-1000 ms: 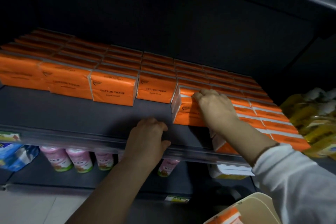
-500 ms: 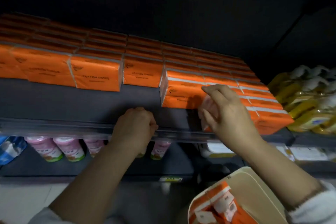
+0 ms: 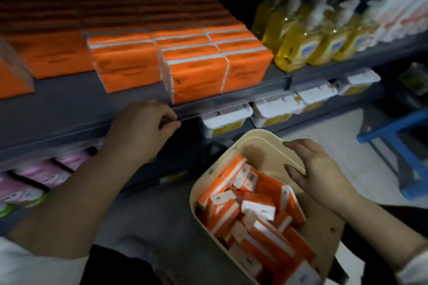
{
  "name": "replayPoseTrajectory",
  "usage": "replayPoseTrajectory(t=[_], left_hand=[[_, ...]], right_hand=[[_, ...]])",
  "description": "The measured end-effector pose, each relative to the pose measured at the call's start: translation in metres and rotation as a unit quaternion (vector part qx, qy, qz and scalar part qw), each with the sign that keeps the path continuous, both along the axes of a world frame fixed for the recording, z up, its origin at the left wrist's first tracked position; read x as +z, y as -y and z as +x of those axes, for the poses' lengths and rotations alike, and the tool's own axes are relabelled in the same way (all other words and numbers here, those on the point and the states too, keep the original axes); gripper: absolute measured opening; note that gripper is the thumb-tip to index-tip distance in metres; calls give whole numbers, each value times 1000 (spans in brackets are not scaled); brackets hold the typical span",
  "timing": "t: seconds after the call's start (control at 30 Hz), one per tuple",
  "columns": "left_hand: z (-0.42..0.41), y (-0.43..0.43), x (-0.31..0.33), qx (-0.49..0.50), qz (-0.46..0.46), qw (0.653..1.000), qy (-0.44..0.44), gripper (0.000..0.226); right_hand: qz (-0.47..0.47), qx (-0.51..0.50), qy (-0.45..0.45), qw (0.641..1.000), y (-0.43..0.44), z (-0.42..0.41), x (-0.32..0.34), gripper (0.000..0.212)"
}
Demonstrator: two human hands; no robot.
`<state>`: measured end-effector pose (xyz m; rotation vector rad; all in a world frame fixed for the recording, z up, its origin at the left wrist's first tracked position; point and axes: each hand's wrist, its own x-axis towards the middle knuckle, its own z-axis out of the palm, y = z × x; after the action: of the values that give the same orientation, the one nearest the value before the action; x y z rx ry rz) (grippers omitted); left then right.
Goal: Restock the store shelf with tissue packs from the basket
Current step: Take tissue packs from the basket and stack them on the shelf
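Head view: left hand (image 3: 141, 129) fingers curl round the flat grey shelf (image 3: 69, 104) edge; right hand (image 3: 319, 173), fingers spread, hovers over rounded cream basket (image 3: 254, 136) of boxy tissue packs (image 3: 257, 208).

I see yellow soap bottles (image 3: 308, 39) with white pump tops. They stand in rows on the upper board (image 3: 361, 59) at the right, all the way to its front edge. At that board's far right end are white and orange packs (image 3: 403, 4), too blurry for me to read. On the lower board (image 3: 335, 114), white tubs (image 3: 275, 109) with yellow sides sit side by side along the front edge. Pink packs (image 3: 41, 176) lie at its left end. A small yellow tag (image 3: 173, 177) sticks on its front edge. A blue stool (image 3: 391, 128) stands on the pale floor (image 3: 342, 146) at the right.
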<state>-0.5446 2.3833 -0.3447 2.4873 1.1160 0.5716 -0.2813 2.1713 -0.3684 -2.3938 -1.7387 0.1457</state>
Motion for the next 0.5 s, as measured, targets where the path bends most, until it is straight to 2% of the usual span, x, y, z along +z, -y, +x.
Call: replayPoseTrajectory(t=[0.17, 0.3, 0.5], left_hand=[[46, 28, -7, -85, -9, 994, -66, 23], [77, 41, -15, -140, -40, 985, -90, 20], [108, 54, -30, -189, -69, 971, -129, 19]], right_hand=[[-15, -30, -51, 998, 23, 8, -24, 48], [-43, 1, -123, 992, 23, 6, -36, 50], [-109, 25, -137, 984, 21, 8, -56, 58]])
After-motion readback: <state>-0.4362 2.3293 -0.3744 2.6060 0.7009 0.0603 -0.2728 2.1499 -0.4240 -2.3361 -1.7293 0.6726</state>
